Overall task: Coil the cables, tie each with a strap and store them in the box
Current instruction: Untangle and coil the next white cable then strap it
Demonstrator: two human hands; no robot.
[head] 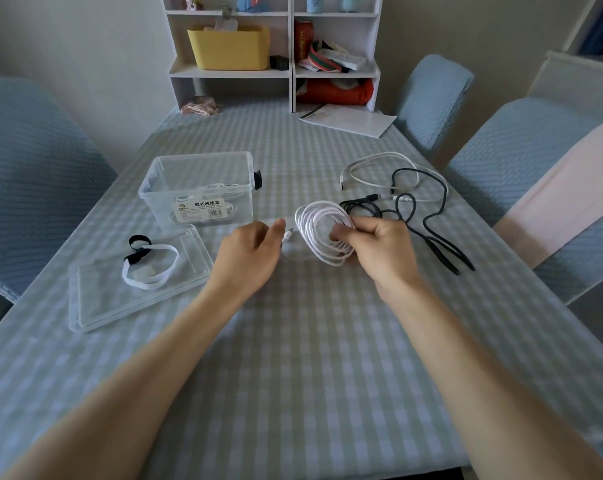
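Note:
My right hand [379,247] grips a coiled white cable [319,230] of several loops, held just above the table. My left hand [255,251] pinches the free end of that cable near its plug, a little left of the coil. A clear plastic box [196,188] stands open to the left, with a white cable inside it. Its clear lid [137,282] lies in front of it and carries a white strap [151,268] and a black strap [139,249]. A loose black cable [428,216] and another white cable [379,168] lie tangled at the right.
A white shelf unit [275,53] with a yellow bin stands at the table's far edge. White papers [348,119] lie in front of it. Blue-covered chairs [33,174] flank the table on both sides. A checked cloth covers the table.

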